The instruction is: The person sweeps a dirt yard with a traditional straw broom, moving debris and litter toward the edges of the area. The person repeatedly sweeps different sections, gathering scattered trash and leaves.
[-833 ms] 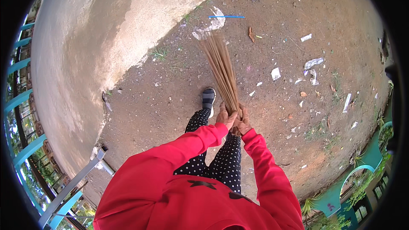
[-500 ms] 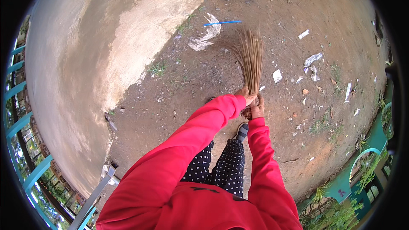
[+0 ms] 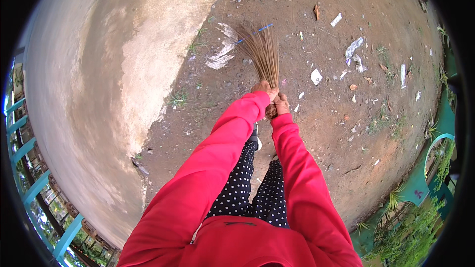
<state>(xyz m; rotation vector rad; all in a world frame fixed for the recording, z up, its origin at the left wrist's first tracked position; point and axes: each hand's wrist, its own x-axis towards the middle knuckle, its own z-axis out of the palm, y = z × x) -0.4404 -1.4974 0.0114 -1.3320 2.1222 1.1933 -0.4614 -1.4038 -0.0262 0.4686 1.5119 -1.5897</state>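
Note:
A brown stick broom (image 3: pixel 264 55) points away from me, its bristles fanned over the dirt. My left hand (image 3: pixel 264 89) is closed round the lower bristles, and my right hand (image 3: pixel 281 104) grips it just behind, near the bound butt end. Under the bristle tips lies a blue straw-like stick (image 3: pixel 265 27), partly covered. Just left of the bristles is a crumpled whitish plastic sheet (image 3: pixel 222 49). Both my arms are in red sleeves.
Bare dirt ground (image 3: pixel 316 133) carries scattered litter: a white paper scrap (image 3: pixel 315 76), clear plastic (image 3: pixel 353 49) and dry leaves. A pale concrete slab (image 3: pixel 114 69) borders it on the left. A green planter edge (image 3: pixel 416 188) with plants runs along the right.
The broom and both hands have shifted left in view, and the bristles now overlap the blue stick. My feet have moved in a step.

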